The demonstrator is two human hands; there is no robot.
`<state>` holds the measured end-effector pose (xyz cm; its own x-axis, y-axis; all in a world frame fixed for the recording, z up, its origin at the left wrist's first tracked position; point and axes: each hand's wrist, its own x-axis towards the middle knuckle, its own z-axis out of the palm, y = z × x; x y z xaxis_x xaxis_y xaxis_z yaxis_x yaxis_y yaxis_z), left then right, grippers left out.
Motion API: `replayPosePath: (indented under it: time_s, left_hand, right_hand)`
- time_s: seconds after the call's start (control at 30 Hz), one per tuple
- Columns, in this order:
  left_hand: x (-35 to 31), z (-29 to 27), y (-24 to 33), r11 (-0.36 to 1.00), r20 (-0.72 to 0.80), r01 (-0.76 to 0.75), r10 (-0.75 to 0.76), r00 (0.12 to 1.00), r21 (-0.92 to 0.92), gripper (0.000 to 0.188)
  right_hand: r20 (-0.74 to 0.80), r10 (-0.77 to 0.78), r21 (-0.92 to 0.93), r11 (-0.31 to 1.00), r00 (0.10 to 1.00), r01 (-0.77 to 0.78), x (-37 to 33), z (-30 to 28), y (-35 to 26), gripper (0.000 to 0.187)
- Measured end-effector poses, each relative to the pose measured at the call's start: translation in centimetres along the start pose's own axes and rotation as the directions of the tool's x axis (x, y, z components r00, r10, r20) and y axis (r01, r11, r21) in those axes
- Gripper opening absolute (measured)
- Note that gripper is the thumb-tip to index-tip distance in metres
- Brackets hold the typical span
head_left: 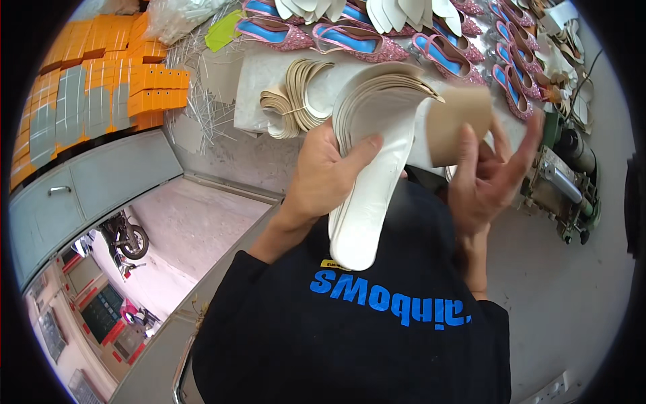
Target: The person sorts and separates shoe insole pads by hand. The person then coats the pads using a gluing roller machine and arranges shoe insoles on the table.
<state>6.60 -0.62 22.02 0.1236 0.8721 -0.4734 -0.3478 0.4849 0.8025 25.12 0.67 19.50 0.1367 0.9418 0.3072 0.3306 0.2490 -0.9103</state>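
My left hand [326,172] grips a stack of curved white insoles [377,182], its thumb across the top one. Their toe ends fan out in tan and white layers toward the table. To the right, my right hand [488,178] pinches a tan insole-like piece [444,138] between thumb and fingers, the other fingers spread. Motion blurs this hand and its piece, and its far end is out of sight. Just beyond my left hand, curled tan insoles [309,91] lie in bundles, with a thin band around them.
Pink glittery slingback shoes [363,44] with blue insoles stand in rows along the work table [252,77]. White shoe-shaped pieces [390,13] lie among them. Orange boxes [158,87] are stacked at left, near loose clear strips [202,101]. A green machine [565,175] is at right.
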Motion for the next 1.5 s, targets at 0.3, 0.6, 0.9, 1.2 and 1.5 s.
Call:
replayPosePath:
  time_s: [0.3, 0.6, 0.9, 1.2, 1.5]
  left_hand:
    - [0.1, 0.2, -2.1, 0.404, 0.112, -0.492, 0.674, 0.73, 0.771, 0.062]
    - [0.1, -0.5, -2.2, 0.514, 0.134, -0.489, 0.581, 0.803, 0.705, 0.064]
    - [0.2, -1.6, -2.1, 0.424, 0.186, -0.558, 0.653, 0.734, 0.713, 0.064]
    - [-0.6, -2.2, -2.7, 0.9, 0.023, -0.391, 0.403, 0.915, -0.192, 0.049]
    - [1.4, -8.6, 0.2, 0.907, -0.39, -0.359, 0.255, 0.885, -0.222, 0.043]
  right_hand:
    - [0.25, 0.001, 0.156, 0.987, 0.968, -0.042, 0.5, 3.9, -3.0, 0.03]
    - [0.236, 0.121, 0.354, 0.913, 0.964, -0.202, 0.2, 4.6, -2.0, 0.013]
    - [0.272, 0.266, 0.488, 0.79, 0.925, -0.371, 0.1, 5.8, -2.1, 0.014]
    - [0.243, -0.088, 0.228, 0.973, 0.966, 0.031, 0.8, 5.8, -1.6, 0.012]
    - [0.265, 0.297, -0.407, 0.897, 0.918, -0.173, -5.7, -6.0, 7.8, 0.016]
